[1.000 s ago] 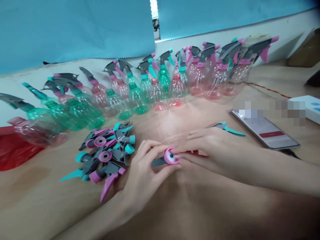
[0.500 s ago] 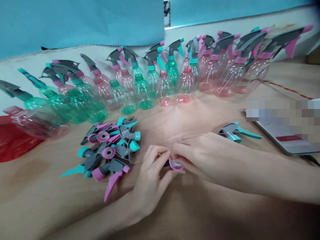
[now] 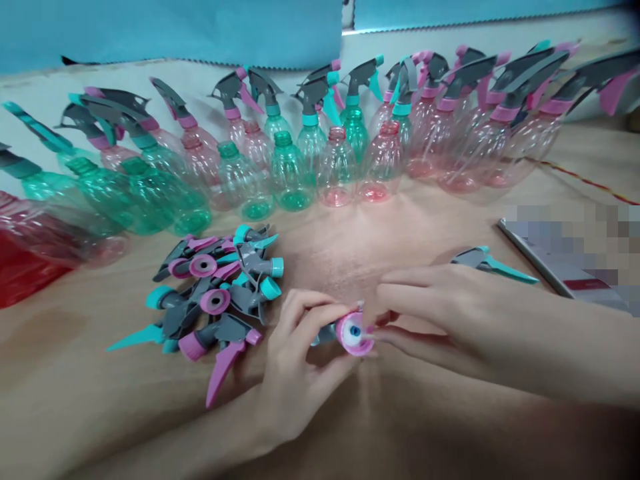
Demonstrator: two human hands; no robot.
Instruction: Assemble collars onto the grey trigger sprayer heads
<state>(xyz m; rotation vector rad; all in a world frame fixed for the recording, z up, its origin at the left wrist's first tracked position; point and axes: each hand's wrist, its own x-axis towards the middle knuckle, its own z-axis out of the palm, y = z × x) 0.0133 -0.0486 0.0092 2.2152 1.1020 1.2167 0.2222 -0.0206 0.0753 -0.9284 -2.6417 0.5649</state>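
Note:
My left hand [image 3: 300,353] is closed around a trigger spray head [image 3: 354,335] with a pink collar. The collar's open underside faces me, and a white disc with a blue centre sits inside it. At the collar's right edge, the bent fingers and thumb of my right hand [image 3: 415,320] pinch the rim; their tips are slightly blurred. Most of the spray head's grey body is hidden behind my left fingers. To the left lies a pile of loose spray heads [image 3: 216,301], grey with pink or turquoise collars and triggers.
Behind stands a row of clear pink and green bottles [image 3: 293,170], some with spray heads, some uncapped. A turquoise-trigger spray head [image 3: 500,264] lies beyond my right wrist, beside a phone-like device [image 3: 565,277]. A red plastic bag [image 3: 30,277] lies far left; a twisted wire [image 3: 585,179] runs at right.
The right fingers have drawn back a little to the right, uncovering the white disc with its blue centre in the pink collar. The collar now faces me more. The camera view has shifted slightly.

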